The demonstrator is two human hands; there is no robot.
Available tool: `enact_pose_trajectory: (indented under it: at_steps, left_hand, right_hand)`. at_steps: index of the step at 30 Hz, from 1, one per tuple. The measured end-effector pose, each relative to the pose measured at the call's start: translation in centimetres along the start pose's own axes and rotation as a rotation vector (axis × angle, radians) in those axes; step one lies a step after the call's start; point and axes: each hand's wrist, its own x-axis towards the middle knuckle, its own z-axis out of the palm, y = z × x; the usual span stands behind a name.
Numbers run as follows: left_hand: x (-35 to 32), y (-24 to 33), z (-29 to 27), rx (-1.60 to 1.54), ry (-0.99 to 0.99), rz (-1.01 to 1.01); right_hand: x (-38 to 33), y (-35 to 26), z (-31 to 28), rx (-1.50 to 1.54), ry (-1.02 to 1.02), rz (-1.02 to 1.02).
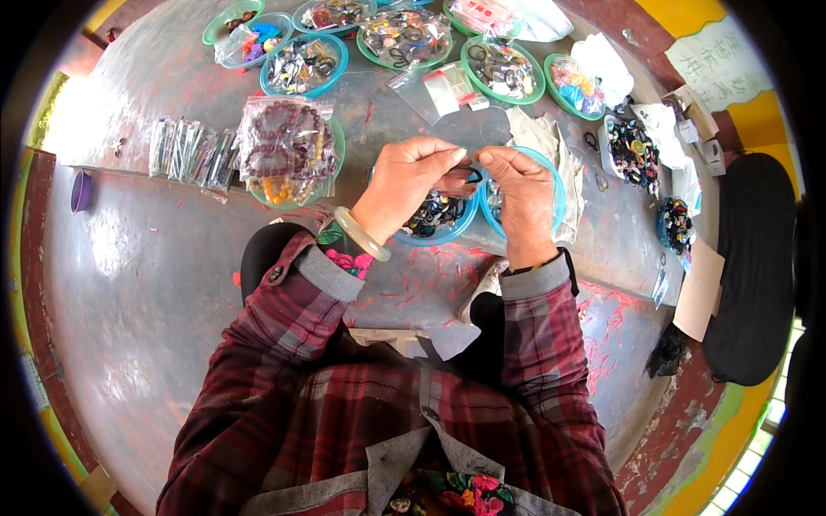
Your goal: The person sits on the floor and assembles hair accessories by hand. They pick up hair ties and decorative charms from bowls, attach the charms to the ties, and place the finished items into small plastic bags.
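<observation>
Over two blue bowls, my hands meet with their fingertips close together. My left hand (406,179), with a pale bangle (361,234) at its wrist, is closed, and a small black loop (474,175) like a hair tie shows at its fingers. Thumb and finger of my right hand (523,202) pinch together; what is in them is too small to make out. Below my left hand, one blue bowl (440,239) holds black bands with small coloured trinkets. The other blue bowl (559,185) is partly hidden behind my right hand.
Bowls of bagged trinkets (310,69) line the far side. Beaded bracelets (284,146) in bags fill a green bowl at left, beside packets of thin sticks (191,155). A grey cloth (572,172) lies at right, near a white basket (607,148) of black bands. Red scraps (602,322) litter the floor.
</observation>
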Motion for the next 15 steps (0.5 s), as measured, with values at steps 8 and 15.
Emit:
enact_pose_trajectory:
  at_steps: [8, 15]
  left_hand:
    - [0.03, 0.22, 0.13, -0.006, -0.009, 0.012]
    - [0.01, 0.68, 0.07, -0.076, -0.019, 0.023]
  right_hand:
    - [-0.02, -0.52, -0.71, -0.07, 0.025, -0.02]
    - [0.02, -0.51, -0.84, -0.109, 0.005, -0.054]
